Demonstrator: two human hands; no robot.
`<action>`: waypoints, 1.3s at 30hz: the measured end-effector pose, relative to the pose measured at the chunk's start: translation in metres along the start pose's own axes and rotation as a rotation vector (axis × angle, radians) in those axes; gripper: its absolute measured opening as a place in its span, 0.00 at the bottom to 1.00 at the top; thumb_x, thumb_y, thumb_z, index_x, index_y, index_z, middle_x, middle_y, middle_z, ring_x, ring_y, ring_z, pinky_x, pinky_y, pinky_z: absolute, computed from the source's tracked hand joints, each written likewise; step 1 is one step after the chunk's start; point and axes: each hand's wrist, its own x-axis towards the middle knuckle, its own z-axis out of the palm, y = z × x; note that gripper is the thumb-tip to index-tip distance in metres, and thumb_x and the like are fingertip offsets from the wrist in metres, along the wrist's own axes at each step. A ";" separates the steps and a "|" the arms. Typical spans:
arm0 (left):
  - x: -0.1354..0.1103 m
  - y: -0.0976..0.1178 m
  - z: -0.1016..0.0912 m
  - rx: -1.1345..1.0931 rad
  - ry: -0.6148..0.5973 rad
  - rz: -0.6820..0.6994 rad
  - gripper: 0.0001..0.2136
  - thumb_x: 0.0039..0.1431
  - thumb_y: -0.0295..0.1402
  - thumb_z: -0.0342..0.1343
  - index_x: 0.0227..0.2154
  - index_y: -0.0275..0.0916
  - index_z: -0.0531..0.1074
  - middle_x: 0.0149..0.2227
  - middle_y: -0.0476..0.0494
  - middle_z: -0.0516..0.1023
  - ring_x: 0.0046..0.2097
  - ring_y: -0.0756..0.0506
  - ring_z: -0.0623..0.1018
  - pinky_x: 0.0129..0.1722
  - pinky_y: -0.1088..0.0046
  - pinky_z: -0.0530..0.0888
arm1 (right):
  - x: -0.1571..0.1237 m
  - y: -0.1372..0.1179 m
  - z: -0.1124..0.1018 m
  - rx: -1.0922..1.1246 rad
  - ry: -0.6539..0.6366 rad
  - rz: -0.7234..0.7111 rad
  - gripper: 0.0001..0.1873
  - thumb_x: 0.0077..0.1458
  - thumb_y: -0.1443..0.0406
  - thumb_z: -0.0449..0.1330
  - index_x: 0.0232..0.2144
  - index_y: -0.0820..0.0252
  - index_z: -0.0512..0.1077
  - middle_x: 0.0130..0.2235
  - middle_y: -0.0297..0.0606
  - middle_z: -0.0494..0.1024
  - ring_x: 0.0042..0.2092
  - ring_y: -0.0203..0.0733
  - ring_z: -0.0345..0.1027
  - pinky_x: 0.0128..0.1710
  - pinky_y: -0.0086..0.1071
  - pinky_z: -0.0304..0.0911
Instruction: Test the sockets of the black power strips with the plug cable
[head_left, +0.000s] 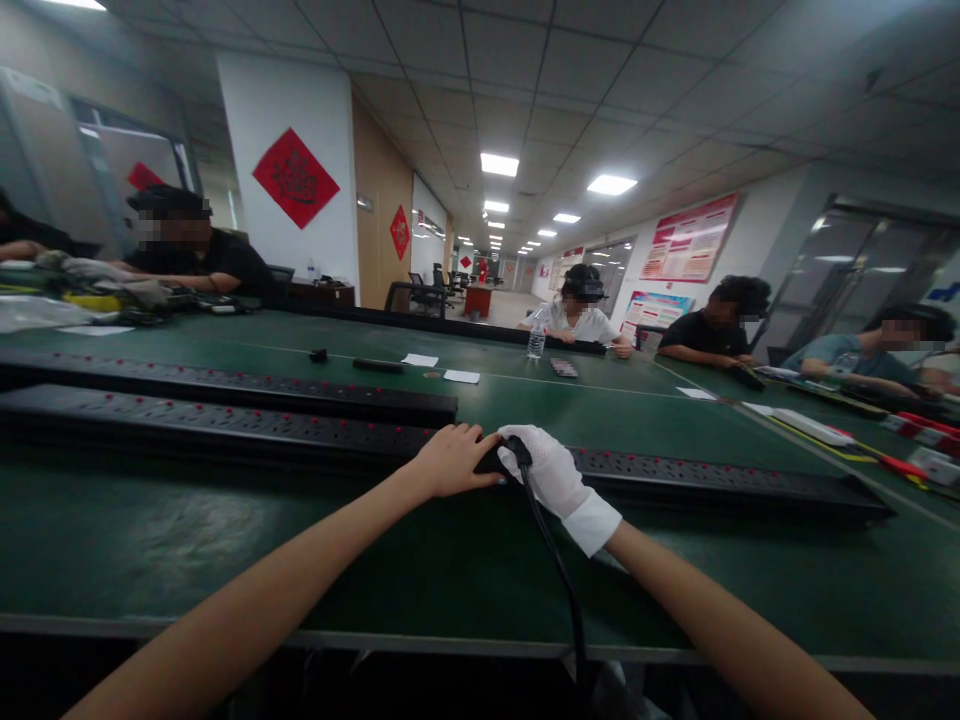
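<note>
Closest in, the black cable [561, 575] is coming up from below the edge of the green counter [225, 540] and curving into a pair of hands. The right hand [551, 478], in a white glove, is wrapping its fingers [536, 445] shut around the cable's top end. The bare left hand [450, 460] is pressing down right against it, fingers [474, 437] curled over the top of the long black power strip [712, 482].

The knuckles are hiding where cable meets strip, so it may be a plug or a fixed lead; I can't tell which.

The strip is lying flat across the counter from left to right, dotted with small red marks. It's looking rigid, long and fairly heavy, so it would probably tip if lifted by one end. It seems better taken near the middle with both hands. The cable is looking thick, rubbery and bendy, and the best hold is probably at its stiffer root, not on the slack.

Just behind, a second power strip [225, 388] is lying parallel. Farther out, paper slips [461, 376] and a water bottle [536, 338] are sitting mid-counter, with other people working around the edges.

At the back, a red diamond sign [295, 178] and red wall posters [690, 238] are showing writing too blurred to read, and no brand is showing anywhere.
</note>
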 end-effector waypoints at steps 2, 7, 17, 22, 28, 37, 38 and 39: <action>0.000 0.000 0.000 0.001 0.006 0.002 0.30 0.55 0.55 0.39 0.54 0.40 0.58 0.42 0.38 0.70 0.42 0.40 0.71 0.40 0.64 0.64 | 0.000 0.001 0.000 -0.001 -0.007 -0.005 0.14 0.53 0.63 0.53 0.43 0.57 0.66 0.43 0.40 0.73 0.45 0.40 0.67 0.46 0.35 0.62; 0.000 0.000 0.000 0.010 -0.007 -0.005 0.31 0.55 0.55 0.38 0.55 0.39 0.56 0.43 0.37 0.70 0.42 0.40 0.71 0.40 0.64 0.64 | 0.000 0.000 -0.001 -0.008 -0.017 -0.004 0.14 0.54 0.62 0.52 0.44 0.57 0.66 0.43 0.41 0.73 0.45 0.41 0.66 0.47 0.35 0.60; 0.000 0.000 0.002 0.021 -0.003 -0.002 0.30 0.55 0.55 0.38 0.55 0.39 0.56 0.43 0.38 0.70 0.42 0.40 0.71 0.40 0.64 0.65 | 0.003 -0.006 -0.007 -0.119 -0.055 -0.017 0.14 0.54 0.62 0.52 0.43 0.58 0.67 0.40 0.40 0.74 0.42 0.41 0.66 0.43 0.34 0.61; -0.001 0.000 0.000 0.026 -0.009 0.003 0.31 0.56 0.55 0.38 0.56 0.40 0.55 0.43 0.38 0.70 0.42 0.40 0.71 0.40 0.65 0.64 | 0.003 -0.009 -0.008 -0.179 -0.070 -0.015 0.13 0.55 0.61 0.51 0.43 0.57 0.67 0.40 0.40 0.74 0.41 0.41 0.65 0.43 0.34 0.60; 0.000 0.000 0.000 0.025 -0.007 0.004 0.31 0.56 0.54 0.38 0.56 0.39 0.54 0.42 0.37 0.70 0.42 0.40 0.71 0.40 0.65 0.64 | 0.002 -0.009 -0.008 -0.213 -0.068 0.000 0.14 0.56 0.60 0.51 0.43 0.57 0.67 0.39 0.40 0.73 0.41 0.41 0.65 0.43 0.33 0.59; 0.000 -0.001 0.002 0.024 -0.017 -0.003 0.31 0.56 0.55 0.38 0.56 0.40 0.54 0.43 0.37 0.69 0.42 0.39 0.70 0.40 0.65 0.64 | 0.004 -0.012 -0.008 -0.255 -0.080 0.017 0.14 0.56 0.59 0.50 0.42 0.58 0.67 0.38 0.40 0.73 0.40 0.40 0.65 0.41 0.32 0.58; 0.000 -0.001 0.002 0.024 -0.015 -0.002 0.31 0.56 0.55 0.37 0.56 0.40 0.54 0.43 0.37 0.70 0.42 0.39 0.70 0.39 0.65 0.64 | 0.004 -0.013 -0.008 -0.264 -0.084 0.015 0.14 0.56 0.59 0.50 0.41 0.58 0.67 0.38 0.40 0.73 0.39 0.40 0.65 0.41 0.31 0.58; 0.000 -0.001 0.002 0.024 -0.011 -0.001 0.31 0.56 0.54 0.37 0.56 0.40 0.54 0.43 0.37 0.70 0.42 0.40 0.70 0.39 0.65 0.64 | 0.004 -0.013 -0.009 -0.274 -0.088 0.014 0.13 0.56 0.59 0.50 0.41 0.58 0.67 0.38 0.40 0.73 0.39 0.40 0.65 0.41 0.31 0.58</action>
